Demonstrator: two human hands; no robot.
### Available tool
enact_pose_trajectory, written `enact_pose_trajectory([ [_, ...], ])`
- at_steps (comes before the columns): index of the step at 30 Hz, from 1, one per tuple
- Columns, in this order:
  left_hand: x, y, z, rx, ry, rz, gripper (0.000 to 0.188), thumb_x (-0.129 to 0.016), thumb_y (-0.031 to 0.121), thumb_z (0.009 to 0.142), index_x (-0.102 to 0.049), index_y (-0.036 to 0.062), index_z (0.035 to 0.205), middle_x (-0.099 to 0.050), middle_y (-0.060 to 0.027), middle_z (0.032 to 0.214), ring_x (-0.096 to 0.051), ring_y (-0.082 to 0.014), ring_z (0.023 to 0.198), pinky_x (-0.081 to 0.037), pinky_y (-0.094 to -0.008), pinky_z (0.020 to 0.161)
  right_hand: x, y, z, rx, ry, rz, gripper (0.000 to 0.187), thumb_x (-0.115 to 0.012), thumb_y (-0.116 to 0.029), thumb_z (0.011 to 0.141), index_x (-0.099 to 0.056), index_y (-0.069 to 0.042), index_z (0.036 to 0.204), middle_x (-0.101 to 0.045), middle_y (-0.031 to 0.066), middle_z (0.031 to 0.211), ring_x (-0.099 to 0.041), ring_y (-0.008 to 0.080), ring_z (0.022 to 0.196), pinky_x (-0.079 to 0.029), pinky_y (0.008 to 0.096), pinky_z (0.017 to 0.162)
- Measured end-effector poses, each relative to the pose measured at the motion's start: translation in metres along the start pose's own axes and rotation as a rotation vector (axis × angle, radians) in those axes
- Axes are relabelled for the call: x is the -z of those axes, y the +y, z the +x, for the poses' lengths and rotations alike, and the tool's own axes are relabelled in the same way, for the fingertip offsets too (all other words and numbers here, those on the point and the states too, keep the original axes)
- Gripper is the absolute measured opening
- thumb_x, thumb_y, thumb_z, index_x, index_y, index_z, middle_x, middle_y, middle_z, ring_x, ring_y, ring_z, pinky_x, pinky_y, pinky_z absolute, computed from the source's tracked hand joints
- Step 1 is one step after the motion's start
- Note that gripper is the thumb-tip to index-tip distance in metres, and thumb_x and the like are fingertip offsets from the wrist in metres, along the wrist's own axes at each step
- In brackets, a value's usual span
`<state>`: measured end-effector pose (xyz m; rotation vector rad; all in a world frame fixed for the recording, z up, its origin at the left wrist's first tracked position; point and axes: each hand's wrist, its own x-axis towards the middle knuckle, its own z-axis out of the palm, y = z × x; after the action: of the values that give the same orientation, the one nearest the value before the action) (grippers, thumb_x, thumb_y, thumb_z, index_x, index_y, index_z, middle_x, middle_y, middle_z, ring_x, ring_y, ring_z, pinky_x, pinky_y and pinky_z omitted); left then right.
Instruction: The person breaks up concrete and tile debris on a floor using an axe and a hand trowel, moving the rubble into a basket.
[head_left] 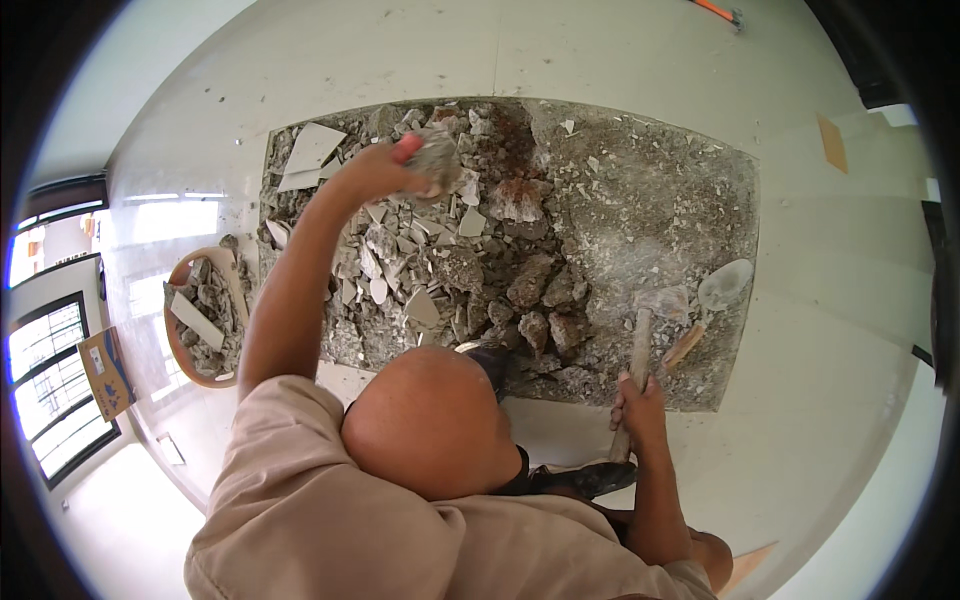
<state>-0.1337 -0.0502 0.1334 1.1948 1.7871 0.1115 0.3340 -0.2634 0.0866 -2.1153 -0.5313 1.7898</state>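
1. Clock positions run from the middle of the view. The left hand (378, 175), between eleven and twelve, appears to grasp a rough, grey concrete chunk (437, 165); motion blurs it, and I cannot tell what the red patch at the fingers is. The chunk is above the rubble.
2. The right hand (642, 405), at four, has its fingers wrapped around the wooden handle of a hammer (641, 345), whose dusty head is at three over the debris.
3. The chunk should be stiff, fairly heavy for its bulk and gritty, likely to crumble at its corners; its thickest part looks the best hold. The hammer should be head-heavy, its dusty handle perhaps slippery; a grip low on the shaft suits it.
4. The broken tile shards (315, 147) at ten to eleven look brittle and sharp-edged; their flat faces would be safer to hold.
5. The broken-up patch (650, 190) ends in straight cut edges against the smooth tile floor (830, 265), which gives room at twelve and three.
6. Tighter spots: the rubble-filled tub (212, 381) at nine, the black boot (490, 367) near six, and the whitish plastic bowl (726, 285) at three, just beside the hammer head.
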Motion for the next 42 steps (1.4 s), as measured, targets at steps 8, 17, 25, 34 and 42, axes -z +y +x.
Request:
enact_pose_trajectory([
  [8,0.056,-0.099,-0.103,0.168,0.209,0.354,0.079,-0.087,0.04,0.065,-0.063,-0.0128,0.119,-0.07,-0.0227,0.109,-0.069,-0.029,0.1,-0.052,-0.0382,0.09,0.0,-0.001,-0.002,-0.005,-0.033,0.02,0.025,-0.064,-0.026,0.098,-0.047,-0.008,0.099,-0.052,0.0026,0.066,-0.051,0.0148,0.046,-0.044,0.0339,0.04],
  [17,0.067,-0.064,-0.078,-0.051,0.199,-0.021,0.029,-0.067,0.026,0.091,-0.065,-0.0024,0.097,-0.062,-0.0065,0.074,-0.059,-0.0186,0.066,-0.046,-0.0351,0.063,-0.009,-0.003,-0.006,-0.005,-0.014,0.081,0.023,-0.06,-0.026,0.099,-0.047,-0.007,0.101,-0.053,0.0044,0.07,-0.052,0.0158,0.049,-0.046,0.0351,0.042],
  [25,-0.018,0.105,0.027,-0.525,-0.043,-0.436,0.031,-0.072,0.021,0.093,-0.06,-0.0034,0.108,-0.063,-0.0062,0.082,-0.06,-0.0154,0.074,-0.048,-0.0318,0.07,-0.024,0.0,-0.01,0.088,0.05,0.061,0.022,-0.059,-0.022,0.099,-0.047,-0.005,0.102,-0.053,0.0048,0.07,-0.053,0.0154,0.049,-0.047,0.0347,0.042],
  [34,-0.134,0.136,0.123,-0.542,-0.08,-0.552,0.026,-0.079,0.026,0.088,-0.064,0.005,0.089,-0.069,-0.0053,0.085,-0.064,-0.0165,0.087,-0.051,-0.0345,0.083,-0.071,-0.008,-0.044,0.369,0.234,-0.121,0.02,-0.055,-0.023,0.102,-0.046,-0.005,0.099,-0.051,0.0026,0.065,-0.049,0.0112,0.045,-0.04,0.0288,0.036],
  [42,-0.145,0.127,0.163,-0.591,-0.246,-0.523,0.04,-0.084,0.041,0.083,-0.064,0.0068,0.086,-0.07,-0.0058,0.088,-0.065,-0.0168,0.084,-0.054,-0.0387,0.081,-0.082,-0.111,-0.054,0.497,0.201,-0.13,0.029,-0.05,-0.03,0.105,-0.052,-0.001,0.102,-0.052,0.0034,0.065,-0.052,0.0108,0.052,-0.042,0.0283,0.046],
])
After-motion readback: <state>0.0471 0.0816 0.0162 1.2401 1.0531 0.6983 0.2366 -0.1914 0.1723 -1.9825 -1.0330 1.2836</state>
